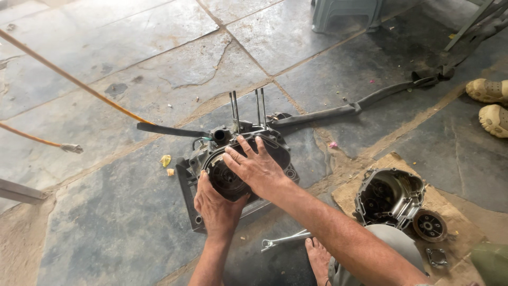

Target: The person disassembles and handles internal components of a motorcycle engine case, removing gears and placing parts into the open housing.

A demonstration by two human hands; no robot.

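Observation:
A dark grey engine case (280,143) with several upright metal studs (234,109) lies on the stone floor. Its round inner part (218,175) faces up. My left hand (216,206) grips the near left edge of that round part. My right hand (256,165) lies flat across it with fingers spread, pressing on its top. Both hands touch the same round part; most of it is hidden under them.
A removed engine cover (389,197) and a round disc (429,225) lie on cardboard (344,193) at right. A wrench (283,241) lies near my bare foot (318,259). A black strap (344,109) runs behind. Another person's shoes (489,103) are at far right. An orange cord (69,78) crosses left.

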